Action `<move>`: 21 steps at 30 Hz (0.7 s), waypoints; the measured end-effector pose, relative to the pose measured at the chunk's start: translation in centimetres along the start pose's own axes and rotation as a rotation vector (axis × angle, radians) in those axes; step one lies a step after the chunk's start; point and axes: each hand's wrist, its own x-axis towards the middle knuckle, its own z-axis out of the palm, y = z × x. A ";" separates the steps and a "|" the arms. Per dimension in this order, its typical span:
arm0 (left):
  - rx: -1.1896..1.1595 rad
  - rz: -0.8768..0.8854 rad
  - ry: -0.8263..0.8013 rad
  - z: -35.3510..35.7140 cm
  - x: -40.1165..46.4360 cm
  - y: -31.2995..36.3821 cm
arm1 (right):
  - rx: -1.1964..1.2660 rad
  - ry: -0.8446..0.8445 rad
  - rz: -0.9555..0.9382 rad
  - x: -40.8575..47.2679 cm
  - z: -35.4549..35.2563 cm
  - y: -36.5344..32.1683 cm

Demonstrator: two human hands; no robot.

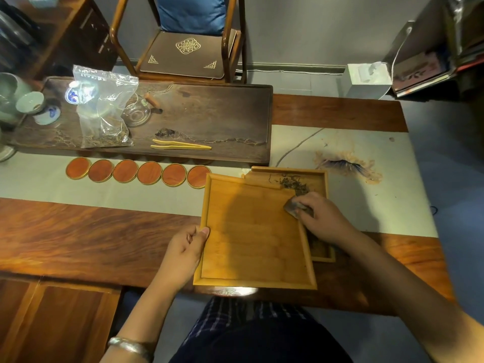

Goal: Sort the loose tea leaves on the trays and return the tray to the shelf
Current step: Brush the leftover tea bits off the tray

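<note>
Your left hand (pixel 187 251) grips the left edge of the pale square bamboo tray (pixel 251 237), thumb on top of the rim and fingers curled underneath. That upper tray lies at the near edge of the reddish-brown wooden table (pixel 78 237), overlapping a second bamboo tray (pixel 318 179) of the same make that sits beneath it and pokes out to the right and behind. A small heap of dark loose tea leaves (pixel 294 182) lies in the far part of the lower tray, just beyond your right hand (pixel 323 218). Your right hand's fingers are curled round a small dark flat tool (pixel 294 207), held at the right rim of the upper tray; what the tool is exactly you cannot tell, since it is blurred.

A pale grey cloth runner (pixel 131 187) crosses the table under the far part of the trays. On it, to the left of the trays, stands a row of six round orange-red coasters with gold rims (pixel 137 172), each touching the next. Behind them lies a long dark carved tea board (pixel 209 119), carrying a pair of light bamboo tongs (pixel 180 145), a clear plastic zip bag with dark leaves at its bottom (pixel 104 111), a glass pitcher (pixel 137 112) and a pale green cup (pixel 30 102). A wooden chair with a brown embroidered cushion (pixel 183 55) stands beyond the table.
</note>
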 end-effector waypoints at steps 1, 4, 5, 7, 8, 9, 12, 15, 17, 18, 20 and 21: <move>0.000 0.004 -0.011 -0.1 0.0 0.0 | -0.002 0.010 -0.005 0.1 -0.2 0.2; 0.022 0.017 -0.043 -0.4 0.1 -0.2 | -0.017 0.056 0.008 0.6 -0.4 0.8; 0.029 0.020 -0.045 -0.5 0.1 -0.2 | -0.027 0.065 0.016 0.8 -0.4 1.0; 0.032 0.021 -0.040 -0.8 0.0 -0.2 | -0.040 0.072 0.012 1.4 -0.5 1.4; 0.034 0.022 -0.034 -1.1 -0.1 -0.2 | -0.053 0.067 0.007 1.7 -0.6 1.8; 0.034 0.024 -0.022 -1.5 -0.1 -0.2 | -0.079 0.051 0.007 1.9 -0.7 2.1; 0.024 0.023 0.033 -2.5 0.1 -0.3 | -0.130 0.022 0.018 2.2 -0.9 3.2; 0.007 0.020 0.076 -3.1 0.5 -0.1 | 0.019 0.149 0.104 1.7 -1.2 3.3; 0.019 0.019 0.082 -3.3 0.8 0.0 | 0.211 0.191 0.177 1.6 -1.5 3.1; 0.027 0.019 0.079 -3.2 0.9 0.0 | 0.332 0.197 0.214 1.7 -1.6 3.0; 0.032 0.010 0.071 -3.0 1.0 0.0 | 0.541 0.213 0.299 2.1 -1.9 2.6; 0.028 0.001 0.072 -2.9 1.0 -0.2 | 0.606 0.220 0.336 2.3 -2.2 2.4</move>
